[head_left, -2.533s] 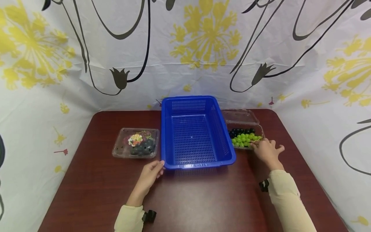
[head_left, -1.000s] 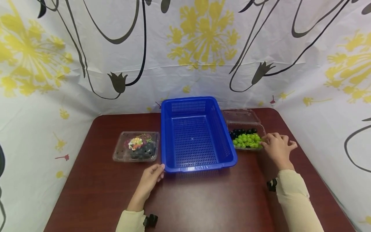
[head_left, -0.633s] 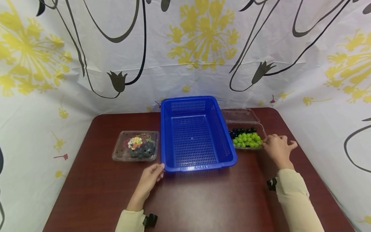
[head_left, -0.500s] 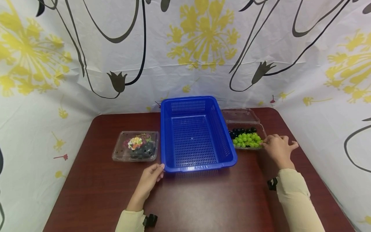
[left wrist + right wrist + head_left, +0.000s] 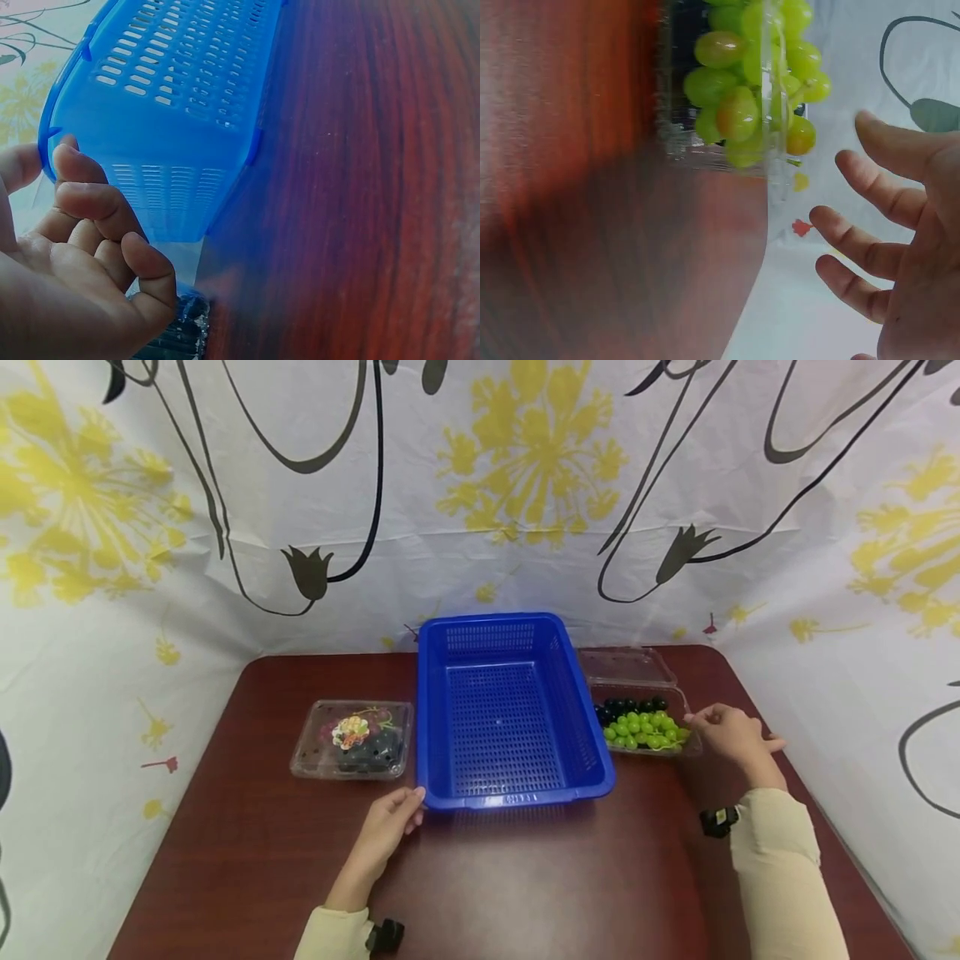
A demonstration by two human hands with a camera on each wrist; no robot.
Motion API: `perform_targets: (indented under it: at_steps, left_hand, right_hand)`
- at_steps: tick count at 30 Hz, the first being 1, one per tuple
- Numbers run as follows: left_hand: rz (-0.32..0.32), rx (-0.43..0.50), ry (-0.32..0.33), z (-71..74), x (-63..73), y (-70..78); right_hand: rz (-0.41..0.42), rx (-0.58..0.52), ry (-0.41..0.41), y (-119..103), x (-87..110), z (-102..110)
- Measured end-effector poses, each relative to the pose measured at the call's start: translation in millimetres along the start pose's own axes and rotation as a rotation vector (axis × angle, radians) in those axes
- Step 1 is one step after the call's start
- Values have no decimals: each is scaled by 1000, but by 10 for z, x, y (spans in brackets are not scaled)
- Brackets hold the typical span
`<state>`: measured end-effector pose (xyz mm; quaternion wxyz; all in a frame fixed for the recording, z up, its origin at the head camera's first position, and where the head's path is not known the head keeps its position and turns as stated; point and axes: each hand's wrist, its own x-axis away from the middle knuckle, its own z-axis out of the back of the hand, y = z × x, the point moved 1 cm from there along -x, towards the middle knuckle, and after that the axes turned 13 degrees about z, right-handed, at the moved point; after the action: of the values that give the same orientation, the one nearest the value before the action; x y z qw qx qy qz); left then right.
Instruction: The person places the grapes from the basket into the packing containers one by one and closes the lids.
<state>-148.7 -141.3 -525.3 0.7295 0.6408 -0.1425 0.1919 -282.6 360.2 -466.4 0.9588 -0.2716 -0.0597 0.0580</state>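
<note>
My left hand (image 5: 390, 827) pinches the near left corner of a blue plastic basket (image 5: 517, 798). In the left wrist view the thumb and curled fingers sit on either side of the rim. My right hand (image 5: 733, 735) is beside an open clear plastic box (image 5: 684, 706), off its right end. Inside the box lie green grapes (image 5: 637, 728) in front and dark grapes (image 5: 630, 703) behind. The right wrist view shows that hand with spread, slightly bent fingers, apart from the green grapes and holding nothing.
A second clear box (image 5: 315, 752), with its lid down and a fruit sticker on top, holds dark grapes to the left of the basket. The open box's lid (image 5: 626, 666) lies back toward the patterned cloth (image 5: 480, 552). Everything rests on a dark wooden table (image 5: 525, 885).
My right hand has drawn back to the right, off the green grapes, and lifted clear of them. The left hand keeps its hold on the basket corner.
</note>
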Motion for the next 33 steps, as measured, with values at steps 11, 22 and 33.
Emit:
perform_targets:
  at_steps: [11, 22, 33]
  left_hand:
    - [11, 7, 9, -8, -17, -24]
    - [11, -21, -139, -144, 84, -100]
    - [-55, -102, -594, -563, 215, -121]
  right_hand:
    - [-61, -22, -48, -39, -399, 166]
    - [-97, 23, -221, -58, -667, 105]
    - [-146, 22, -249, 12, -821, 19]
